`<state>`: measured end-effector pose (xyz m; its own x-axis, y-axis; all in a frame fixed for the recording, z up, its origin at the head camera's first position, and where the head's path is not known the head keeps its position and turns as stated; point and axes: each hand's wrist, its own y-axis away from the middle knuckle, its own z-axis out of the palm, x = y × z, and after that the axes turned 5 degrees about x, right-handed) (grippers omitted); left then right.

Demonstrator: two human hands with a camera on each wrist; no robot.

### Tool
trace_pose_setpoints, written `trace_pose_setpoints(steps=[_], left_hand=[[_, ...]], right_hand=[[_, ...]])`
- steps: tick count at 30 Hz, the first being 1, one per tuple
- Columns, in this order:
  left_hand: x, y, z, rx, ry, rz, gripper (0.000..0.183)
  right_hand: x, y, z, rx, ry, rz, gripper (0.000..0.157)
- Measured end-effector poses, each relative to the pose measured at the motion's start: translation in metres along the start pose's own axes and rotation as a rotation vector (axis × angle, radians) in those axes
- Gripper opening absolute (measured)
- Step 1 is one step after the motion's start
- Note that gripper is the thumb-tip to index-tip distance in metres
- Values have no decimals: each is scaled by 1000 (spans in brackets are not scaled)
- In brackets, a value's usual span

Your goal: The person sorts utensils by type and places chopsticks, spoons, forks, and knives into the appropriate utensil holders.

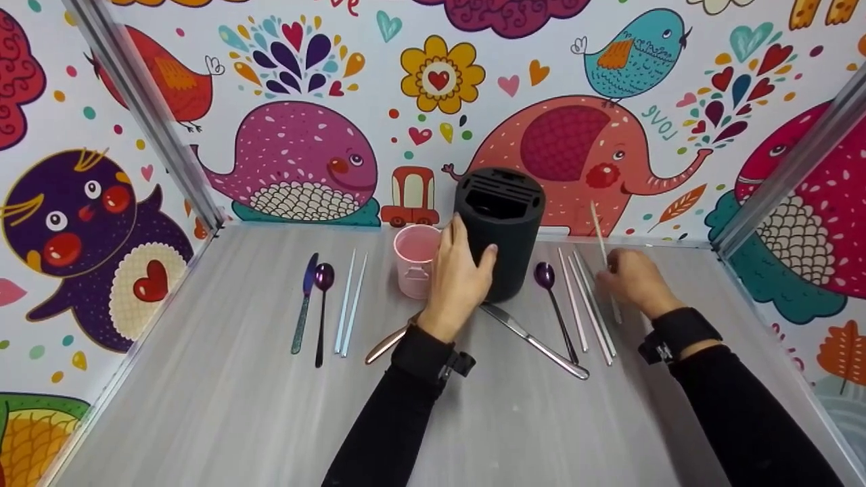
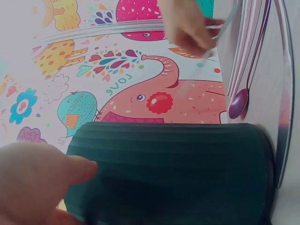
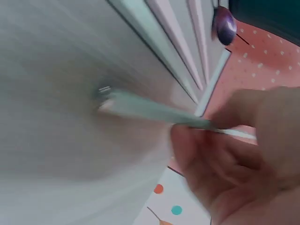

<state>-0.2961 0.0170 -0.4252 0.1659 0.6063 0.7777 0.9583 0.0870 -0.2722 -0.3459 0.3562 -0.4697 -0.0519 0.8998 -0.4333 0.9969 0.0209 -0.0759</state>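
My left hand (image 1: 461, 281) grips the side of a dark cylindrical utensil holder (image 1: 517, 260), which stands upright and has slots in its top. Its thumb lies across the front, while the other fingers are partly hidden. To the right, my right hand (image 1: 639, 281) pinches a pale green chopstick (image 3: 154, 111) between thumb and fingers, tilted above the table. Beside that hand lie more chopsticks (image 1: 595, 311), pink and pale green, and a purple spoon (image 1: 544, 274). A pink cup (image 1: 410, 281) stands left of the holder, partly behind my left hand.
A silver knife (image 1: 534, 339) lies slanted in front of the holder. A copper-coloured handle (image 1: 385, 345) shows beside my left wrist. Farther left lie a multicoloured knife (image 1: 306, 304), another purple spoon (image 1: 324, 277) and two light blue chopsticks (image 1: 350, 304). Patterned walls enclose the table.
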Motion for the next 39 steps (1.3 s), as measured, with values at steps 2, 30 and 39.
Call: trace_pose_setpoints(steps=[2,30,39], left_hand=[[0,0,0,5,2,4,83],[-4,0,-1,32,11,56,82],[-3,-1,-4,40,7,71,81]], right_hand=[[-4,-1,-7,99,-37,-24,32],[-189,16,-84,621,-711,-541,19],[-180,6,-53,631,-442,-563,17]])
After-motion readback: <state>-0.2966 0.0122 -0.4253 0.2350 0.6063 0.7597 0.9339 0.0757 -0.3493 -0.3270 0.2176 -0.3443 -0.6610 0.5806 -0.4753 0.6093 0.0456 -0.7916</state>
